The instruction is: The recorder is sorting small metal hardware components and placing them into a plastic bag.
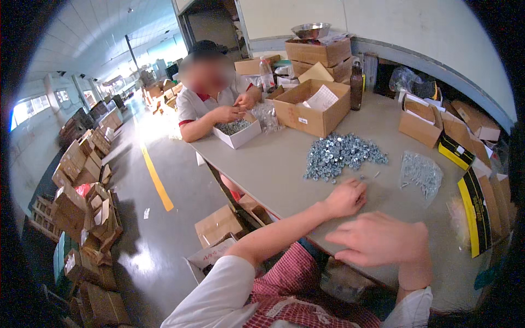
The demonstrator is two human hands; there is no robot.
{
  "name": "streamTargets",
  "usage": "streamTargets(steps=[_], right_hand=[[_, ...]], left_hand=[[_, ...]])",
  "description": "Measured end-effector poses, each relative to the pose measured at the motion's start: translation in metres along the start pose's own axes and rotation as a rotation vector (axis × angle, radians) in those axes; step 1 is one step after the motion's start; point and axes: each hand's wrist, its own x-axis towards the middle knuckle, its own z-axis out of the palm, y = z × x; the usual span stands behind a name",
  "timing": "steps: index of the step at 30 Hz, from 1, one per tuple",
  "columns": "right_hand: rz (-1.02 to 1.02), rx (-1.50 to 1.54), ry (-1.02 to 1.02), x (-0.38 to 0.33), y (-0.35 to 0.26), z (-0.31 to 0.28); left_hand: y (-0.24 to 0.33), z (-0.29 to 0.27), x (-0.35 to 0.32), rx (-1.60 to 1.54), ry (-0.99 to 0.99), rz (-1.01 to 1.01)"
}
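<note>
My left hand [346,198] rests low over the grey table, its fingers curled closed. Whatever it may hold is hidden. Just beyond it lies a heap of small, shiny, round metal fittings [342,156], with a loose screw-like piece [377,175] at its near edge. Closer to me, my right hand [377,240] hovers over the table edge, thumb and fingers somewhat apart and pointing left. I see nothing between them. A clear plastic bag of screw-like metal pieces [421,174] lies to the right of the heap.
Across the table [257,164], a co-worker handles small parts over a white box [238,131]. An open cardboard box [314,109] and a brown bottle [356,87] stand behind the heap. Cartons [420,117] line the right side. An open carton [219,225] sits below the table's left edge.
</note>
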Motion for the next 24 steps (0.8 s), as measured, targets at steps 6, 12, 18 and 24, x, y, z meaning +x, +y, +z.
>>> streamTargets(steps=[6, 12, 18, 24], right_hand=[[0.044, -0.016, -0.070, -0.0008, 0.0018, 0.0004], [0.105, -0.025, -0.131, -0.0026, 0.0031, -0.0012], [0.126, -0.040, -0.152, -0.0037, 0.0006, -0.0037], [0.130, -0.046, -0.158, -0.0040, 0.0013, -0.0035]], left_hand=[[-0.0085, 0.0026, 0.0003, -0.010, 0.009, 0.012], [-0.0057, 0.0001, 0.0013, -0.017, 0.005, 0.022], [-0.0061, 0.0005, 0.0013, -0.015, -0.007, 0.020], [-0.0063, 0.0005, 0.0021, -0.009, -0.020, 0.018]])
